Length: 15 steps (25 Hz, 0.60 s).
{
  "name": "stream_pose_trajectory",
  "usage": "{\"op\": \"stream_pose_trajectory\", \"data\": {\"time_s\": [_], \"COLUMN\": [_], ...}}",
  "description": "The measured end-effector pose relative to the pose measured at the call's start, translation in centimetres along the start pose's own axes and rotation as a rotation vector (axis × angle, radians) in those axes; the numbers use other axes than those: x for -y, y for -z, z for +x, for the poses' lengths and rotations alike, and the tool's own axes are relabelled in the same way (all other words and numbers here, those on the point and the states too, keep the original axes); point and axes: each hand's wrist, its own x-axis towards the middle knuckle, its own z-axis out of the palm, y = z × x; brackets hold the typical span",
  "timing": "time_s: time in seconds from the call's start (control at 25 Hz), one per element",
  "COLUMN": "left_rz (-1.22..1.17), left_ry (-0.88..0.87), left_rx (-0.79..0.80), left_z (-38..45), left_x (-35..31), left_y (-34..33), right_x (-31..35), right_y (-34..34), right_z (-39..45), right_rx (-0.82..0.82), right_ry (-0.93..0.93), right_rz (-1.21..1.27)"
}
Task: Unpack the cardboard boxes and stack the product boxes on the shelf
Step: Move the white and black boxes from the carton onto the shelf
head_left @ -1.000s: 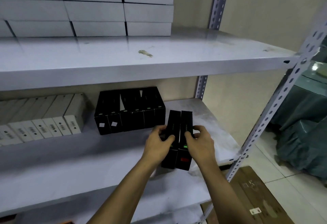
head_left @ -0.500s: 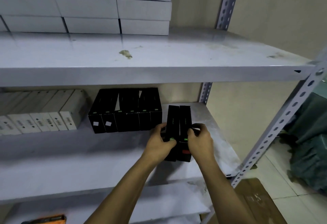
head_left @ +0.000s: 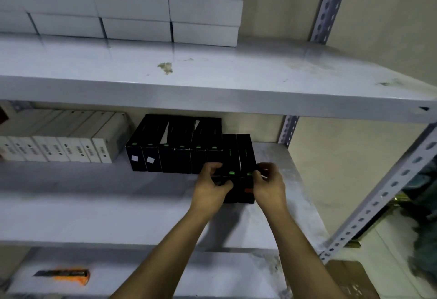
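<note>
Pair in hand: two black product boxes [head_left: 238,156] standing upright on the middle shelf [head_left: 94,204], at the right end of the black row, sticking out nearer the front edge than the rest.
Left hand [head_left: 210,188]: fingers curled round the left side of the pair, thumb on the near face.
Right hand [head_left: 268,186]: fingers curled round the right side of the pair.
Black row [head_left: 175,149]: six boxes upright toward the shelf's back edge, touching side by side; the pair appears to butt against the last one.
Done, by judgement: row started, white boxes [head_left: 71,142] shelved to the left, upper shelf [head_left: 236,86] stacked with white cartons [head_left: 132,5].
Left, by judgement: slide the pair back flush; bare shelf remains to the right.
Cardboard box [head_left: 350,279]: brown corner at the floor, lower right; contents not visible, so remaining count unknown.
Hidden: box print too dark to read; orange object [head_left: 63,275] on the lowest shelf unidentified; dark bundle at the right edge cut off.
</note>
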Motion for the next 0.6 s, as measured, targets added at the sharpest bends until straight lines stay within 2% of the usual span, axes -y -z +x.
{"op": "stream_pose_trajectory", "data": {"time_s": [0.16,0.36,0.48,0.6], "left_rz": [0.038,0.050,0.087,0.079], "left_ry": [-0.024,0.075,0.114,0.097], "left_rx": [-0.076,-0.154,-0.128,-0.094], "left_z": [0.7,1.5,2.1,2.7], "left_x": [0.1,-0.1,-0.1,0.0], "left_y": [-0.6,-1.4,-1.7,-1.8], "right_x": [-0.4,-0.4,-0.2,-0.3], "right_y": [-0.3,-0.6,-1.1,-1.6], "right_z": [1.0,2.2,3.0,3.5], "right_rx": [0.020,0.042,0.021,0.024], "right_ry": [0.023,0.002,-0.092,-0.103], "right_rz": [-0.012,-0.045,0.020,0.038]}}
